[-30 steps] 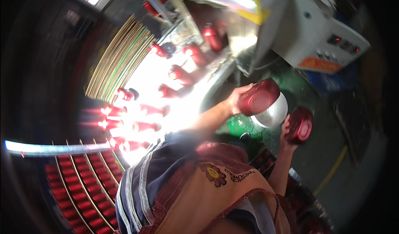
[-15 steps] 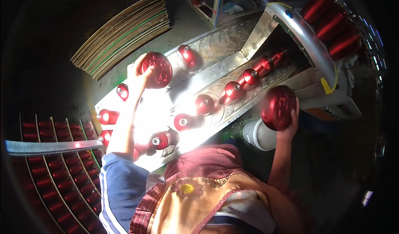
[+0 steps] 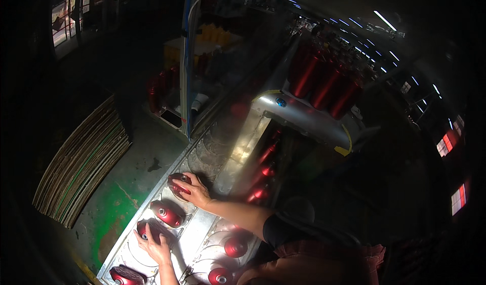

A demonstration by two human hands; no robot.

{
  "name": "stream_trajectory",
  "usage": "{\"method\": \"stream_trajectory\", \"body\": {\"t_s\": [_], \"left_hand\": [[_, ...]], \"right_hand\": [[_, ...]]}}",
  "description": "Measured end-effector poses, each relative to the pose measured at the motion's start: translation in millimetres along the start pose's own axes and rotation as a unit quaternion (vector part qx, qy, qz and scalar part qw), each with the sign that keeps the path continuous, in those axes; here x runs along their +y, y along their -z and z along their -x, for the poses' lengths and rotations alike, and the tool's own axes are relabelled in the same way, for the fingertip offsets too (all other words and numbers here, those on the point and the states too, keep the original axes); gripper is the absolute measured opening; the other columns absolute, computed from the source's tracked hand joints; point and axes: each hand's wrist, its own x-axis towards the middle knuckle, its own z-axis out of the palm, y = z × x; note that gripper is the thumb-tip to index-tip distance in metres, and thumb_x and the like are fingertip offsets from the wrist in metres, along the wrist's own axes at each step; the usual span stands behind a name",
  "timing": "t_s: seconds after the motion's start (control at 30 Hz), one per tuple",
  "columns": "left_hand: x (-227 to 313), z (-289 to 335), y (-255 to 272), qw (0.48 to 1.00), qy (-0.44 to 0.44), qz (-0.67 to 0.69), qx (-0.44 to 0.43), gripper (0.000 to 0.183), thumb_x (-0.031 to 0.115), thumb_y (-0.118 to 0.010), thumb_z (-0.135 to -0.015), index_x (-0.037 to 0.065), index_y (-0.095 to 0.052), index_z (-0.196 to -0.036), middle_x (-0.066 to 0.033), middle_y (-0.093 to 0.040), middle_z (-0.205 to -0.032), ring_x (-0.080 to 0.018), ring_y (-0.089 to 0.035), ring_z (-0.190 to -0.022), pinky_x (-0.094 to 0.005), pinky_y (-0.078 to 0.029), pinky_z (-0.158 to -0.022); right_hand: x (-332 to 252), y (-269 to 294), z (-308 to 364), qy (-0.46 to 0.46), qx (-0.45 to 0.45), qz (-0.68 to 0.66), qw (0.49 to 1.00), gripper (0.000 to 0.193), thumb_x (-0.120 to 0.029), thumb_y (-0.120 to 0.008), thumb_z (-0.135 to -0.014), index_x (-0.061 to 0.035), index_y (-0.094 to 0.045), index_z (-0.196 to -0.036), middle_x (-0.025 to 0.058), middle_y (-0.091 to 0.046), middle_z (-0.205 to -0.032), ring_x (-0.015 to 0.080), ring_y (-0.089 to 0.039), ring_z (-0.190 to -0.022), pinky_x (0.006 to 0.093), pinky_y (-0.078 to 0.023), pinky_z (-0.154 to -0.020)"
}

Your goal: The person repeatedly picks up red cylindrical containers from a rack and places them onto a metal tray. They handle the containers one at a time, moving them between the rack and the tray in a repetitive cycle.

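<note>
I read the hands as apart – right hand (image 3: 195, 189) touching the far red bottle (image 3: 177, 184), left hand (image 3: 154, 245) the near red bottle (image 3: 142, 229), clamping indeterminable – with the middle red bottle (image 3: 169, 216) between, long axis apparently upright

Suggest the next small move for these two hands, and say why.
I'd probably lift the left hand straight up off the nearer red bottle, and the right hand off the farther red bottle. Both seem to stand neck-up on the metal surface, and a middle red bottle sits close between the hands, so a sideways pull might knock it.
</note>
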Motion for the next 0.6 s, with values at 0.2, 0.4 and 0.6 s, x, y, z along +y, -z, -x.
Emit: {"method": "stream_trajectory", "body": {"t_s": [0.2,0.4,0.6], "left_hand": [[-6,-8,33,0.980,-0.101,0.167,-0.028,0.043,-0.010,-0.061,-0.081,0.007,-0.069,-0.120,-0.0230,-0.044,-0.149,-0.0413,-0.040,-0.136,-0.0485,-0.033,-0.113],[0,2,53,0.979,-0.101,0.175,0.022,0.041,-0.011,-0.060,-0.082,0.005,-0.069,-0.119,-0.0220,-0.047,-0.145,-0.0387,-0.044,-0.132,-0.0463,-0.036,-0.111],[-11,23,40,0.975,-0.100,0.192,0.055,0.039,-0.011,-0.059,-0.083,0.004,-0.068,-0.118,-0.0211,-0.051,-0.141,-0.0361,-0.048,-0.128,-0.0442,-0.038,-0.108]], "right_hand": [[8,-35,2,0.025,-0.099,0.111,0.989,0.071,-0.013,-0.073,-0.080,-0.0390,-0.050,-0.142,0.0121,-0.036,-0.144,0.0387,-0.046,-0.125,0.0446,-0.051,-0.100],[-26,-31,17,0.011,-0.262,0.139,0.955,0.075,-0.016,-0.070,-0.078,-0.0383,-0.046,-0.145,0.0217,-0.022,-0.154,0.0446,-0.041,-0.131,0.0470,-0.050,-0.103],[-81,-27,23,-0.003,-0.304,0.102,0.947,0.067,-0.011,-0.070,-0.079,-0.0371,-0.054,-0.139,0.0230,-0.019,-0.159,0.0487,-0.027,-0.142,0.0490,-0.035,-0.115]]}}
